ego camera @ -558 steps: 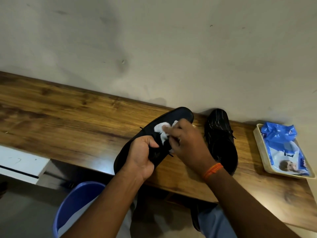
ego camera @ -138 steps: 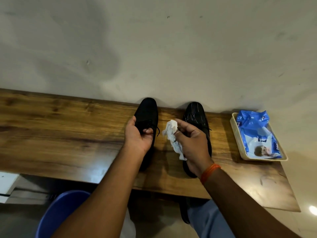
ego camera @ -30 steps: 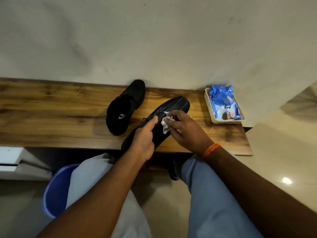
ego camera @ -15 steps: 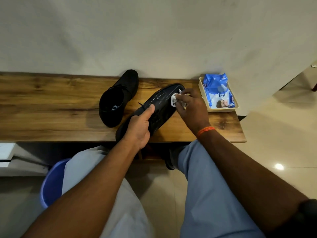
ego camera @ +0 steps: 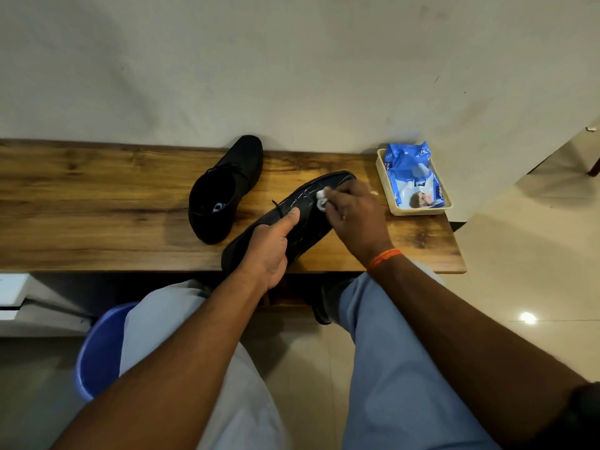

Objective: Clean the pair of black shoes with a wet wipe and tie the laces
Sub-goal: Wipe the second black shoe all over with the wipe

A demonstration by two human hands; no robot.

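Observation:
Two black shoes are on a wooden bench [ego camera: 97, 203]. The left shoe [ego camera: 224, 190] stands upright by itself, toe toward the wall, its opening facing me. My left hand [ego camera: 269, 248] grips the right shoe [ego camera: 308, 216] at its heel end, thumb along the side, and holds it tilted so its ribbed sole faces up. My right hand [ego camera: 354, 219] pinches a crumpled white wet wipe [ego camera: 321, 198] and presses it on the sole near the toe. One lace end sticks out by my left thumb.
A cream tray [ego camera: 389, 190] with a blue wet-wipe pack [ego camera: 412, 173] sits at the bench's right end. A blue bucket [ego camera: 97, 352] stands on the floor under my left knee. The wall runs right behind the bench; tiled floor lies to the right.
My right hand has slid the wipe back down the sole from the toe tip. The left hand keeps the same grip on the shoe. The other shoe has not moved.

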